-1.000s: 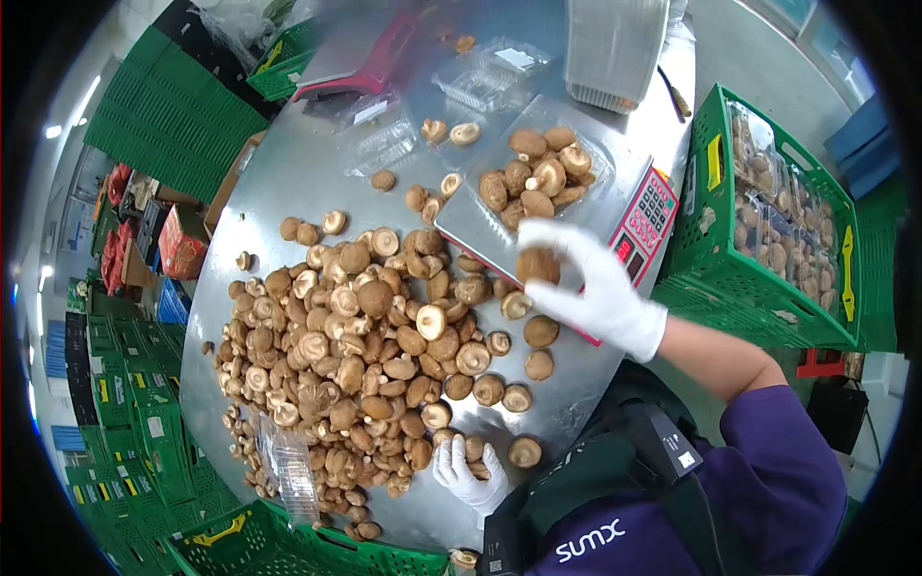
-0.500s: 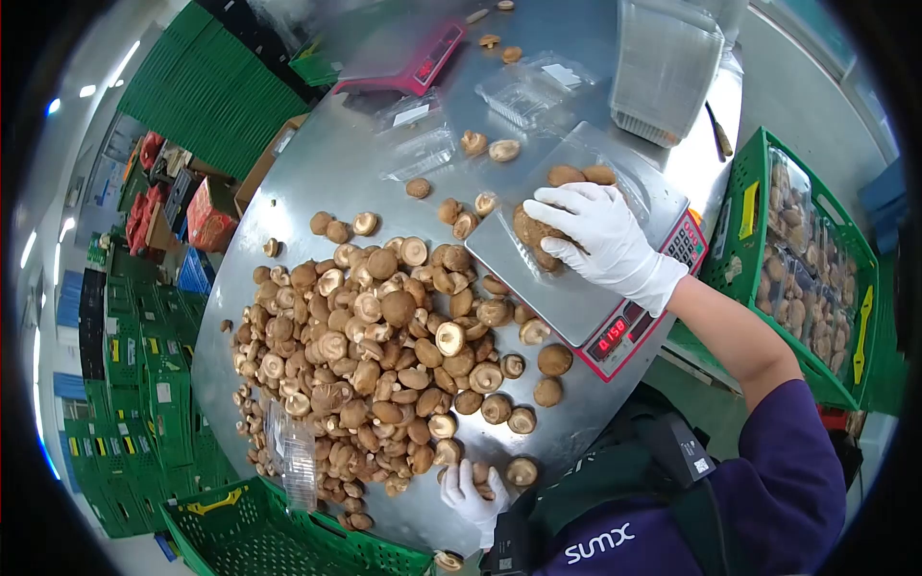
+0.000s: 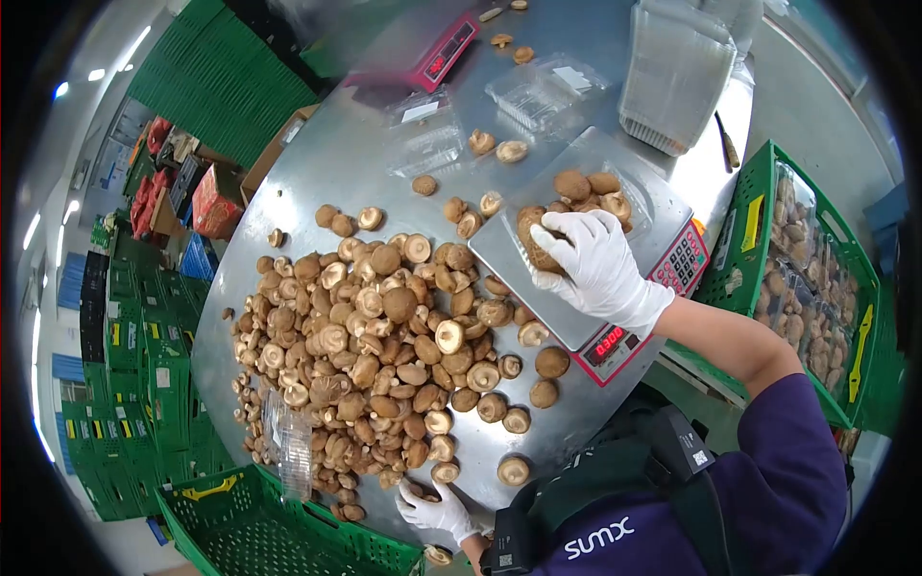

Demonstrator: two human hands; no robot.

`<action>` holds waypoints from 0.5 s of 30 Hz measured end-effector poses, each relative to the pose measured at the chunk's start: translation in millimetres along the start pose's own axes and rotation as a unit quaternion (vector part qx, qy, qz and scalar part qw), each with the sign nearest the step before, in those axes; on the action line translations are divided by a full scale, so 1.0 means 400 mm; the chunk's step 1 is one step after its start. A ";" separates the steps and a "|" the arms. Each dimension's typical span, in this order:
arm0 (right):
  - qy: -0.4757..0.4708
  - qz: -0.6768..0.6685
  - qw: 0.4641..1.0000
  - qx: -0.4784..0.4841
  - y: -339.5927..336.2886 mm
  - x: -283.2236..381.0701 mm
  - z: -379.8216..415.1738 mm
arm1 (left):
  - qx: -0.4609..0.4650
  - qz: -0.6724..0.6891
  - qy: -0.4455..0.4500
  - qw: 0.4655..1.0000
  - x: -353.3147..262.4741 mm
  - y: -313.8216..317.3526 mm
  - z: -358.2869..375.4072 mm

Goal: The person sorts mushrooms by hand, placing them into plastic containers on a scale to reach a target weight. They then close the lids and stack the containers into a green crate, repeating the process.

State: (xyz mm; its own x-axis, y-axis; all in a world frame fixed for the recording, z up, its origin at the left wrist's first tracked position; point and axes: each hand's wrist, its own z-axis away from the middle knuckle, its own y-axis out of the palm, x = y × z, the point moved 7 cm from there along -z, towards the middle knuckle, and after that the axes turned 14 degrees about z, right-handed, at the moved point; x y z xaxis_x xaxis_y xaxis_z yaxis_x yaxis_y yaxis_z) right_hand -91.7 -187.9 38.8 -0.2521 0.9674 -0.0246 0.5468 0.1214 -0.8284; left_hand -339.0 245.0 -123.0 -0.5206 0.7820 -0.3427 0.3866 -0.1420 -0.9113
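My right hand (image 3: 600, 274), in a white glove, curls its fingers over a brown mushroom (image 3: 530, 228) at the near end of a clear plastic tray (image 3: 645, 197). More mushrooms (image 3: 573, 184) lie in that tray, which rests on the steel plate of a red-edged scale (image 3: 549, 305) with lit red digits. At the pile's lower edge my left hand (image 3: 440, 514), also gloved, bends its fingers around mushrooms partly hidden by the glove. The large mushroom pile (image 3: 365, 355) spreads over the metal table (image 3: 317, 178).
A green crate (image 3: 279, 538) stands below the pile, with a clear plastic tray (image 3: 293, 446) by its rim. To the right, another green crate (image 3: 768, 192) holds packed mushrooms. Stacked clear trays (image 3: 677, 77), a knife (image 3: 727, 142) and a second scale (image 3: 447, 53) lie toward the back.
My left hand has moved left to the pile's edge. My right hand has shifted slightly down, showing more mushrooms in the tray. The scale's reading has risen.
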 end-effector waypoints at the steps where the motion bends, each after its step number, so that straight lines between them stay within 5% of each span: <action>1: 0.003 -0.006 1.000 -0.007 -0.020 -0.006 -0.006 | 0.010 0.008 -0.003 1.000 -0.011 -0.005 -0.004; 7: 0.163 -0.118 0.975 -0.092 -0.107 -0.232 -0.014 | 0.030 0.109 0.017 0.993 0.057 -0.031 0.037; 14: 0.344 -0.341 0.874 -0.019 0.005 -0.477 0.122 | -0.147 0.198 -0.028 0.969 0.071 -0.093 0.019; 15: 0.345 -0.334 0.877 0.002 0.004 -0.485 0.121 | -0.153 0.197 -0.033 0.968 -0.041 -0.144 -0.021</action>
State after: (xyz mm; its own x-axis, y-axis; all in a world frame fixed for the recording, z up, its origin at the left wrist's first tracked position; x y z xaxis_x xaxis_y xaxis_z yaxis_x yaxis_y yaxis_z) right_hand -80.5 -386.3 15.1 0.0283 0.5859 0.8099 0.4584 0.7124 -0.5314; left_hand -346.4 245.6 -62.9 -0.3311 0.6615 -0.6729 0.7671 -0.2265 -0.6002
